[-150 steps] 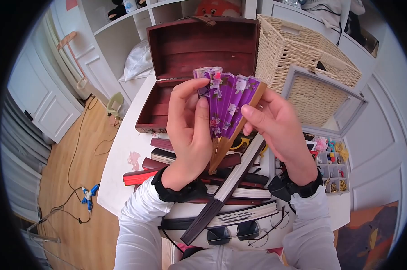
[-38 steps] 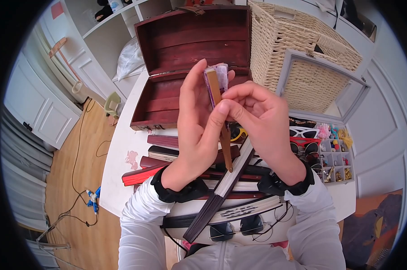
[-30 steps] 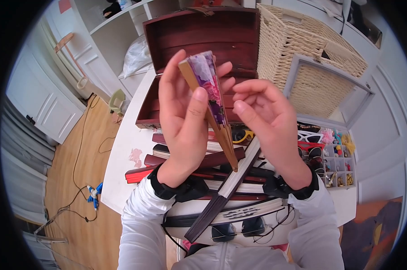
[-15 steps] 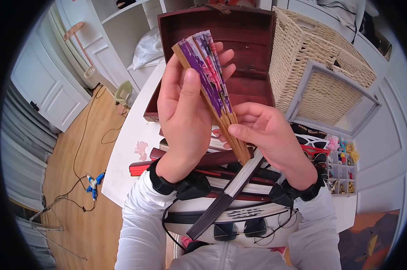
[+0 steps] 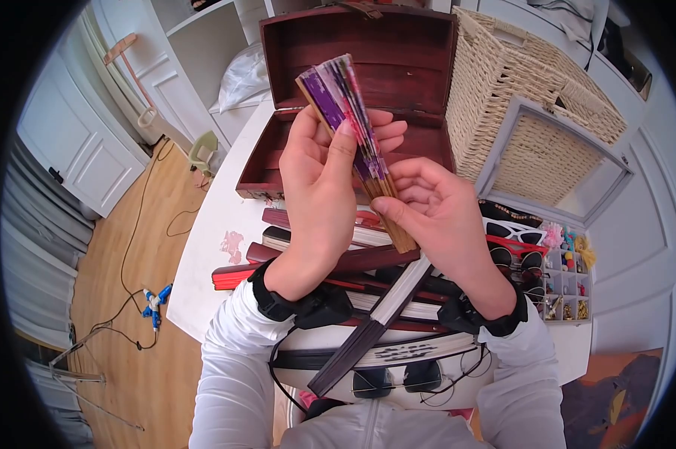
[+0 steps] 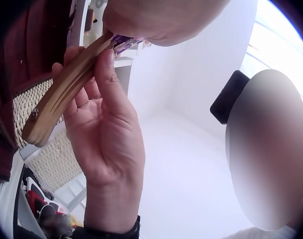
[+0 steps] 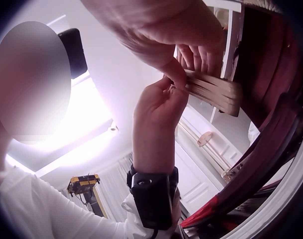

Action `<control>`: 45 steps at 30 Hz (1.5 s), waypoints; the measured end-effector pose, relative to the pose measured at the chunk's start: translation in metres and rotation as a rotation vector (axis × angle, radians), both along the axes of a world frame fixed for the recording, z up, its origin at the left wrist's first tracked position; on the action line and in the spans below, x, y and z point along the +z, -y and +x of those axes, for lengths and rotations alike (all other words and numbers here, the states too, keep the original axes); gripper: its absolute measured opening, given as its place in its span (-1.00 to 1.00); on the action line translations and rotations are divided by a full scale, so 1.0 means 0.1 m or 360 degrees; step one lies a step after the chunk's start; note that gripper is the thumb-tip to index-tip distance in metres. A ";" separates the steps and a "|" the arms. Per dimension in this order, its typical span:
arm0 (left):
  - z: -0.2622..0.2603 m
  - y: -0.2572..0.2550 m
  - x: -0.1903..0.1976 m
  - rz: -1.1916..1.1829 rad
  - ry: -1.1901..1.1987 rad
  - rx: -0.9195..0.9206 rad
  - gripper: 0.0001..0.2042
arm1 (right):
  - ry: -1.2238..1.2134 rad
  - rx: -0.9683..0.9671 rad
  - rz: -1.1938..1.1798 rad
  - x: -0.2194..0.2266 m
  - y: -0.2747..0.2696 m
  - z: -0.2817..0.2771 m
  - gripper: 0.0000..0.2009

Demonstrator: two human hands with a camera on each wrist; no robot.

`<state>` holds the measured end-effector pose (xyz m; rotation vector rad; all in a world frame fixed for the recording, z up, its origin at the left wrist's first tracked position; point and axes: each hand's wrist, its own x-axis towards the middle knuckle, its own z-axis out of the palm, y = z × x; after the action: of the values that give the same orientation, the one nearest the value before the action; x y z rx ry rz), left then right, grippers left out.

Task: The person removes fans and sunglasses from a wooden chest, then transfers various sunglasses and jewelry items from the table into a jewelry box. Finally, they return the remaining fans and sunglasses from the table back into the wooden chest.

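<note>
A purple floral folding fan point(image 5: 329, 93) is mostly folded, its pleats slightly fanned at the top and its wooden ribs pointing down toward me. My left hand point(image 5: 319, 191) holds the pleated part, thumb across the front and other fingers behind it. Lower down, my right hand point(image 5: 441, 217) pinches the ribs between thumb and fingers. In the left wrist view the wooden ribs point(image 6: 67, 92) run past the right hand point(image 6: 109, 124). The right wrist view shows the rib ends point(image 7: 218, 93) sticking out beyond the fingers. Beneath, a dark fan with a white edge point(image 5: 405, 288) lies across several folded fans.
Behind the hands stands an open dark red chest point(image 5: 420, 142). A wicker basket point(image 5: 495, 82) and a grey-framed clear lid point(image 5: 495, 150) are at right, near a compartment box point(image 5: 577, 284) with small trinkets and sunglasses. Dark sunglasses point(image 5: 421, 378) lie at the table's near edge.
The fan has gone from spread to nearly folded. My right hand came away from it about a second ago, then took hold of the lower ribs. The left hand tilted the fan leftward.
</note>
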<state>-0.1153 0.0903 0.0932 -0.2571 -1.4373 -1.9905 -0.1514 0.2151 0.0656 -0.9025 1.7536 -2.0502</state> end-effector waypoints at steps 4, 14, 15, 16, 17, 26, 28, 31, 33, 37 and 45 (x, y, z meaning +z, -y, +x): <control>-0.01 0.02 -0.04 -0.0130 0.0039 -0.0058 -0.77 | -0.0425 -0.0150 0.0115 0.00 -0.01 -0.04 -0.75; -0.01 0.00 -0.04 -0.0138 -0.0050 -0.0076 -0.76 | 0.0064 0.0074 -0.0035 0.10 -0.07 -0.08 -0.79; -0.01 0.00 -0.04 -0.0147 -0.0053 -0.0086 -0.76 | 0.0072 0.0071 -0.0070 0.10 -0.07 -0.07 -0.80; -0.01 -0.01 -0.05 -0.0145 -0.0052 -0.0086 -0.76 | 0.0073 0.0072 -0.0068 0.10 -0.07 -0.07 -0.80; -0.01 -0.01 -0.04 -0.0104 -0.0071 -0.0115 -0.79 | 0.0061 0.0095 -0.0061 0.10 -0.08 -0.07 -0.81; -0.03 0.00 -0.04 -0.0041 -0.0079 -0.0183 -0.81 | 0.0032 0.0079 -0.0040 0.10 -0.07 -0.06 -0.81; -0.03 -0.01 -0.05 -0.0054 -0.0068 -0.0160 -0.82 | -0.0002 0.0065 -0.0015 0.09 -0.08 -0.07 -0.81; -0.02 -0.04 -0.07 -0.0138 -0.0086 -0.0123 -0.82 | -0.0250 -0.0049 0.0274 0.04 -0.08 -0.10 -0.82; -0.02 -0.07 -0.08 -0.0221 -0.0113 -0.0066 -0.83 | -0.0114 -0.0017 0.0177 0.01 -0.06 -0.11 -0.83; -0.02 -0.06 -0.09 -0.0268 -0.0130 -0.0031 -0.82 | -0.0010 -0.0024 -0.0111 -0.01 0.01 -0.08 -0.83; 0.02 -0.03 -0.12 -0.0658 -0.0226 0.0163 -0.74 | -0.0104 -0.0018 -0.0220 -0.01 0.02 -0.06 -0.84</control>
<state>-0.1131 0.0934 0.0807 -0.4834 -1.7211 -1.5474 -0.1578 0.2135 0.0642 -1.0126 1.6689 -2.1948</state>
